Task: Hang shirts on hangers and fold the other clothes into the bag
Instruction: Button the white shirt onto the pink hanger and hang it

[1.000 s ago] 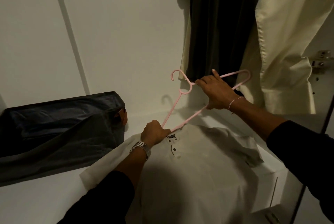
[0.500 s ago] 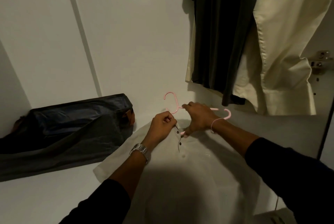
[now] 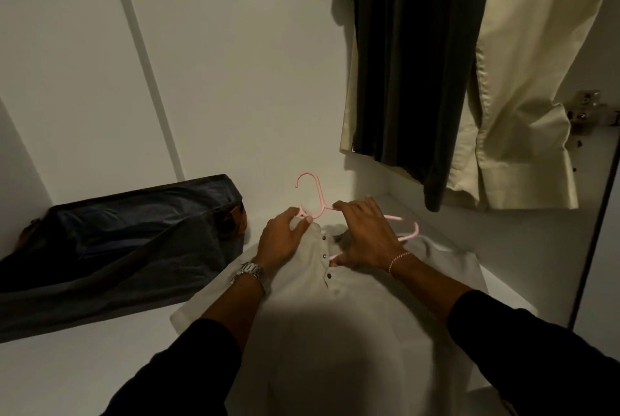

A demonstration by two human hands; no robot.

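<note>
A pale buttoned shirt [image 3: 335, 331] lies flat on the white wardrobe shelf [image 3: 84, 368], collar toward the back wall. A pink plastic hanger [image 3: 317, 196] sits at the collar, hook pointing up and back, its left arm tucked under the fabric. My left hand [image 3: 285, 241] pinches the shirt's collar edge over the hanger's left side. My right hand [image 3: 364, 238] grips the hanger across its middle, thumb under the lower bar; the hanger's right end sticks out past my knuckles.
A dark soft bag [image 3: 110, 248] lies on the shelf to the left, against the back wall. A dark shirt [image 3: 412, 63] and a cream shirt [image 3: 523, 80] hang at the upper right. A door hinge [image 3: 587, 110] shows at the right edge.
The hanger came down from above the shirt to the collar, and its left arm went under the fabric. My left hand shifted up to the collar edge.
</note>
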